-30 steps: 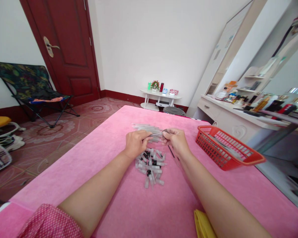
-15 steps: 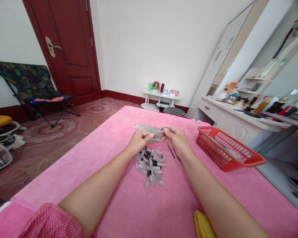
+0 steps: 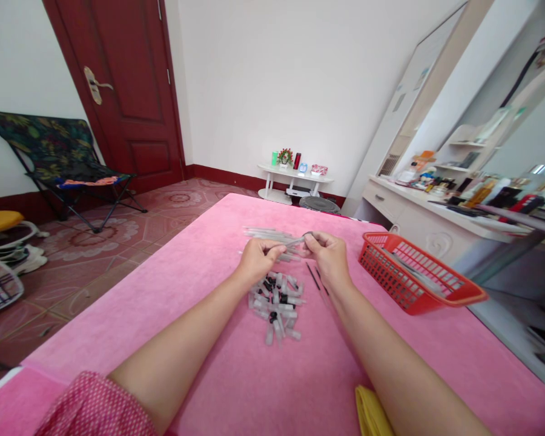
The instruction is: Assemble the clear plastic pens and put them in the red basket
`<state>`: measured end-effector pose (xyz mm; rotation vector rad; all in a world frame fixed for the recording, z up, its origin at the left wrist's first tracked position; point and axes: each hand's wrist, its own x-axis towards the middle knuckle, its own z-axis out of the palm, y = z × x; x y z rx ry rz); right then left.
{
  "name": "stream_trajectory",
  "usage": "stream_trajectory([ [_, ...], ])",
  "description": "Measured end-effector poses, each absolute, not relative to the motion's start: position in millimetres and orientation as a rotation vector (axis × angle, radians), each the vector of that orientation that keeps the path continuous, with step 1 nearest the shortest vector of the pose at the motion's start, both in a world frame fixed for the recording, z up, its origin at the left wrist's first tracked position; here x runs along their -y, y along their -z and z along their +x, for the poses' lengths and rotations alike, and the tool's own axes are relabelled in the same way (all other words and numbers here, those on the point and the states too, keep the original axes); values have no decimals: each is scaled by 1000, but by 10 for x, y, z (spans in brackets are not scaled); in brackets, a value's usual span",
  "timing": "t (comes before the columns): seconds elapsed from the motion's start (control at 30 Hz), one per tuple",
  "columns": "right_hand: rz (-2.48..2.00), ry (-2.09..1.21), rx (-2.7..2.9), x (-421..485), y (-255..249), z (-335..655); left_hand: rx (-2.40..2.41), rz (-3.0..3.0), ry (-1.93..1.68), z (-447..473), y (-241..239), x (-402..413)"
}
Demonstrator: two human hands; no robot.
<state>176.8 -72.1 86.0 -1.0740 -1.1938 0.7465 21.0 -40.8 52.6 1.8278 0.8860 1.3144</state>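
Observation:
Both my hands meet over the far half of the pink-covered table (image 3: 236, 375). My left hand (image 3: 255, 259) pinches one end of a slim translucent tube (image 3: 294, 241) between thumb and fingers. At its other end, which looks dark, my right hand (image 3: 328, 254) is closed on it too. Just beyond my hands lies a bundle of similar clear tubes (image 3: 266, 232), partly covered by them. Nearer to me is a loose heap of small frosted plastic caps and black pieces (image 3: 276, 306). Thin dark rods (image 3: 313, 277) lie beside my right wrist.
A red plastic basket (image 3: 409, 303) with long clear pieces inside stands at the right table edge. Folded yellow cloth (image 3: 370, 412) lies by my right forearm. Beyond are a cluttered dresser (image 3: 390, 206), a low white shelf (image 3: 277, 168) and a folding chair (image 3: 49, 151).
My hands have shifted slightly; the right has moved a little right and is turned differently, and more of the held tube shows between them. The heap and the basket stay put.

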Motion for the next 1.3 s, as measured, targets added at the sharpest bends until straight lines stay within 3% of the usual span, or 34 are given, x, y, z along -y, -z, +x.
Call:
stream_trajectory([
  [0.13, -1141, -709, 1292, 685, -859, 1805, -980, 1944, -1359, 204, -497, 387],
  [0.5, -1648, -198, 2176, 825, -1205, 2036, -813, 1999, -1248, 262, -493, 448],
  [0.73, -2182, 344, 1392, 872, -1506, 2919, -1053, 1731, -1530, 54, -324, 199],
  [0.83, -2323, 430, 1015, 917, -1460, 3324, -1073, 1658, -1560, 9, -225, 130],
  [1.03, -2283, 641, 915, 936, -1294, 3428, -1121, 1621, -1565, 16, -170, 108],
  [1.13, -2087, 627, 1151, 864, -1285, 3152, -1196, 1642, -1545, 9, -165, 100],
  [1.3, -1803, 208, 1819, 686, -1050, 2445, -1250, 1693, -1546, -13, -140, 76],
])
